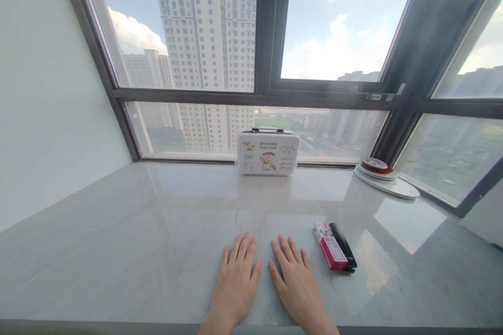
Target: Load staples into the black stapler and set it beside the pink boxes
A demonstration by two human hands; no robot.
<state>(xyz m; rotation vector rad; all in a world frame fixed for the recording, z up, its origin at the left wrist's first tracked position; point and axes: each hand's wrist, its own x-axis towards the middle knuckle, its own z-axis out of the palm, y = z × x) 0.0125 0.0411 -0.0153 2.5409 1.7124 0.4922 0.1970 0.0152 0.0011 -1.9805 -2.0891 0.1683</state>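
Observation:
My left hand point(238, 280) lies flat on the pale marble-look sill point(118, 251), fingers spread and holding nothing. Beside it, a small gap away, my right hand point(294, 280) also rests palm down with its fingers apart. Just right of my right hand lies a small red and white box point(330, 247). Against the box's right side is a black stapler-like object point(343, 247), its exact kind unclear. Farther back, a white case point(268, 153) with a dark handle, cartoon prints and the word TRAVEL stands upright by the window.
In the back right corner, several round plates or discs point(387, 180) are stacked beside the window. A dark window frame point(196, 97) runs along the back, with a handle point(387, 95) on its right part. A white wall point(47, 89) bounds the left side.

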